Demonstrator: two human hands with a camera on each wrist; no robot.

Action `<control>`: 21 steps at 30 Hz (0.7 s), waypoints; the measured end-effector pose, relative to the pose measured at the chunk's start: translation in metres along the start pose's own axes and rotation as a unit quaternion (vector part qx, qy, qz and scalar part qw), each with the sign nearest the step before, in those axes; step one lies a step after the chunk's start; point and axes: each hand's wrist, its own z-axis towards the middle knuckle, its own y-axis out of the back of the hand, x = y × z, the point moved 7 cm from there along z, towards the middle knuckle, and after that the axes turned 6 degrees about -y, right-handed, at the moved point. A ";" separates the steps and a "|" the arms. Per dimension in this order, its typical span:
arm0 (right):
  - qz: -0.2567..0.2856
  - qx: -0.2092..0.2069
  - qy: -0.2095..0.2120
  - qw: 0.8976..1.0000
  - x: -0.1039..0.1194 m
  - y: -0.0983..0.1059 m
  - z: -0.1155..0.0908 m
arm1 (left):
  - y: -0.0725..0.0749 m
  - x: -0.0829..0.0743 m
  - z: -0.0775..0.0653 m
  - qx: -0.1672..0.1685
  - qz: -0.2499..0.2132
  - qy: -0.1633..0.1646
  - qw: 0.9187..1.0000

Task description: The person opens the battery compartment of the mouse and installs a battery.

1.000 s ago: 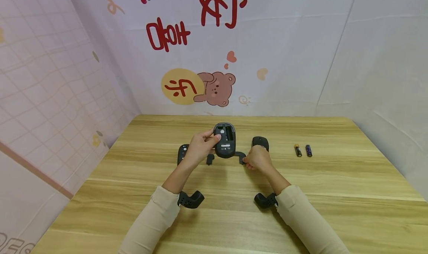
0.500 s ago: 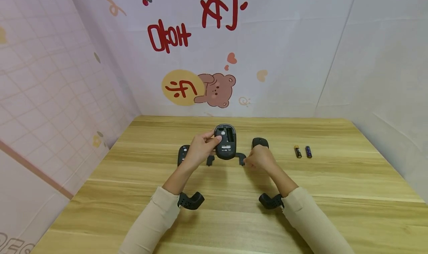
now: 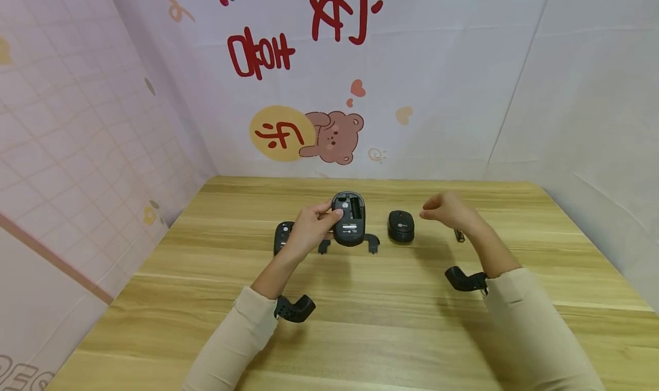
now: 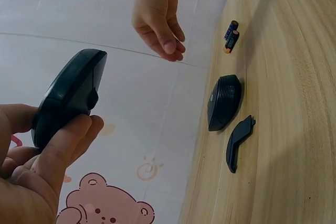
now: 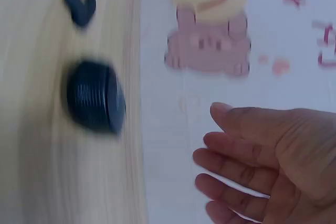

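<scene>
My left hand (image 3: 311, 230) grips a black computer mouse (image 3: 349, 219) above the table, its underside facing me with the battery compartment uncovered. The right hand (image 3: 449, 210) is in the air between another black mouse (image 3: 401, 227) and the batteries. Its fingers are loosely bent with nothing between them, as the right wrist view also shows. One battery (image 3: 460, 236) shows below the right wrist in the head view; the other is hidden there. Both batteries (image 4: 231, 38) lie side by side in the left wrist view.
Two small black covers (image 3: 373, 244) lie on the wooden table (image 3: 360, 322), below and on either side of the held mouse. A third mouse (image 3: 281, 235), underside up, is partly behind the left hand. A printed cloth wall (image 3: 437, 64) stands behind the table.
My right hand has left the right-hand cover and the mouse beside it, lifting and moving right toward the batteries. The left hand and its mouse have hardly moved.
</scene>
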 end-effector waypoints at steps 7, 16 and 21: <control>-0.040 0.031 -0.004 0.999 -0.052 0.020 0.001 | -0.002 0.000 0.001 0.002 0.006 0.003 1.000; -0.116 0.081 -0.046 0.989 -0.096 0.009 -0.003 | -0.003 0.001 0.001 0.003 0.005 0.007 1.000; -0.131 0.093 -0.054 0.986 -0.104 0.001 -0.004 | -0.002 0.003 0.001 0.005 0.010 0.013 1.000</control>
